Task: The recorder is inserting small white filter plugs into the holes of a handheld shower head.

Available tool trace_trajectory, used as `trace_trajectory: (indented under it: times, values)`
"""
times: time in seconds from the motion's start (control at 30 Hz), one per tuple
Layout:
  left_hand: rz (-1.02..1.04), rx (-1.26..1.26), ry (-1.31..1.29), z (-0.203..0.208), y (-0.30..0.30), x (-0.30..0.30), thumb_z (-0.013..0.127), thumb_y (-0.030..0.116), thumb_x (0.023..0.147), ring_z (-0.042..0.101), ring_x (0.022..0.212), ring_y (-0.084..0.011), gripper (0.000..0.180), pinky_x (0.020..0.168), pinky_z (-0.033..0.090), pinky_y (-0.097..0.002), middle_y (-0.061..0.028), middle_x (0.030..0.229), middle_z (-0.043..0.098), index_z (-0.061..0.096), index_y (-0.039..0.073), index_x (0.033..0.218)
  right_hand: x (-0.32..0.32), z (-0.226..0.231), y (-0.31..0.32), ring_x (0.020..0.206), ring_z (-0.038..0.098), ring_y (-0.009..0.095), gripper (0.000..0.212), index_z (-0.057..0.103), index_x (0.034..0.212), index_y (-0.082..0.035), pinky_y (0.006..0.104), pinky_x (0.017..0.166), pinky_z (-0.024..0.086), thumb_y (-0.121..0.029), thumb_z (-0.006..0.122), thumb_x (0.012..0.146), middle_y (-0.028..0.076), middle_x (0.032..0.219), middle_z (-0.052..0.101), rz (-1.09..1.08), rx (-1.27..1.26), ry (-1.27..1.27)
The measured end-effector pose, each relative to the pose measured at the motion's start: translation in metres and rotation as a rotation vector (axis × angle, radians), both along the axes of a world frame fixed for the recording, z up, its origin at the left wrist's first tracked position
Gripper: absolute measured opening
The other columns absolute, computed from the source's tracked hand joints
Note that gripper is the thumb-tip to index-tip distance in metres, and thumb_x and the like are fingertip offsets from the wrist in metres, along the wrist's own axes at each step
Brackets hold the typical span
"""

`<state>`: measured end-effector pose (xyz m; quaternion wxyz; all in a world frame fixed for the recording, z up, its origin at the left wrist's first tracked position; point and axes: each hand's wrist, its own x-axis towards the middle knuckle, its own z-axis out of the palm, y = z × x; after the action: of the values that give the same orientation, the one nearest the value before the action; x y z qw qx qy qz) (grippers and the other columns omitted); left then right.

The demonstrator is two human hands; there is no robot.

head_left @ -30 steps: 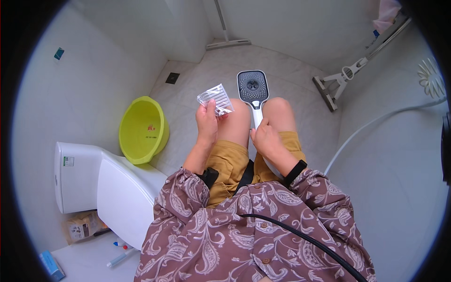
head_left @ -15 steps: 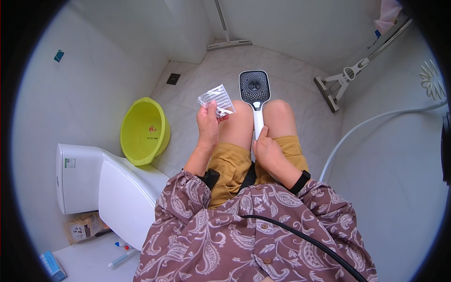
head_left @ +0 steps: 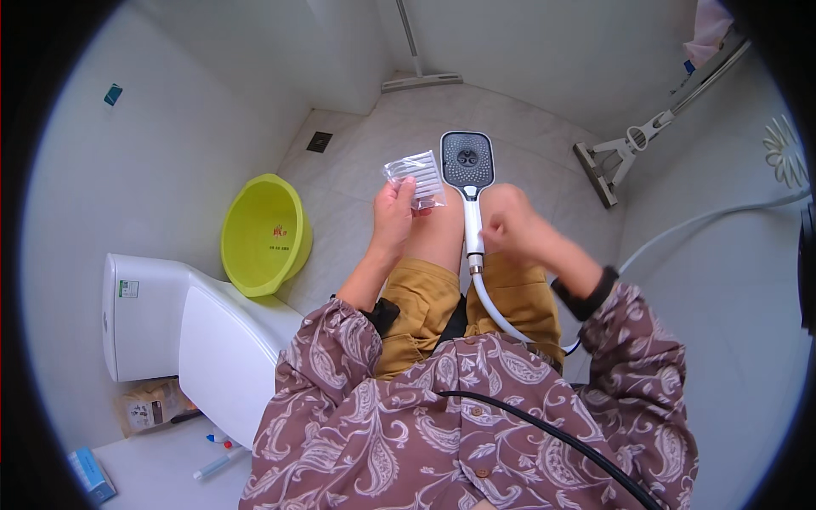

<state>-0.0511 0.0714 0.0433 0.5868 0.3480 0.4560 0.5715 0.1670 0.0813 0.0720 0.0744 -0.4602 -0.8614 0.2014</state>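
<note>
The left hand (head_left: 393, 219) has its grip clamped on a clear packet of pale sticks (head_left: 422, 176), just beside the handheld shower head (head_left: 467, 161), whose white handle (head_left: 473, 228) lies between the thighs (head_left: 438, 240). The right hand (head_left: 517, 228), blurred, is near that handle; whether its grip is together, I cannot tell.

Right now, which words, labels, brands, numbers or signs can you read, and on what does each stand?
None reads clearly.
Lime-green basin: red mark and dark print, too small.
Toilet tank: green-and-white label, too small.
Tan package: printed panel, blurred.
Blue box: any print, too blurred.
</note>
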Motion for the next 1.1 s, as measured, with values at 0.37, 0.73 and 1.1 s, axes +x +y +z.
trace_trajectory:
  times: [0.37,0.73,1.1]
  values:
    - [-0.156,0.038,0.076,0.012,0.003,0.014,0.045,0.023,0.095,0.061,0.077,-0.0110,0.024,0.065,0.050,-0.0242,-0.0050,0.093,0.063,0.054,0.004,0.106,0.220,0.085,0.128,0.079,0.064,0.034,0.019,0.064,0.081,-0.006,0.0441,0.068,0.051,-0.019,0.050,0.084,0.017,0.081,0.065,-0.452,0.466,-0.793]
    - [-0.233,0.011,0.016,0.022,0.006,0.018,0.051,0.022,0.092,0.060,0.073,-0.0105,0.022,0.064,0.050,-0.0230,-0.0046,0.088,0.063,0.055,0.003,0.104,0.074,0.104,0.155,0.075,0.058,0.031,0.020,0.060,0.099,-0.005,0.0377,0.067,0.048,-0.020,0.053,0.089,0.015,0.083,0.061,-0.085,0.789,-0.322]
    - [-0.200,-0.040,-0.095,0.003,0.002,0.010,0.063,0.015,0.085,0.058,0.065,-0.0080,0.017,0.056,0.046,-0.0190,-0.0028,0.082,0.062,0.058,0.004,0.096,-0.038,0.004,0.027,0.081,0.060,0.011,0.036,0.043,0.113,-0.003,0.0238,0.069,0.050,-0.009,0.063,0.083,0.006,0.094,0.061,-0.386,-0.872,1.110]
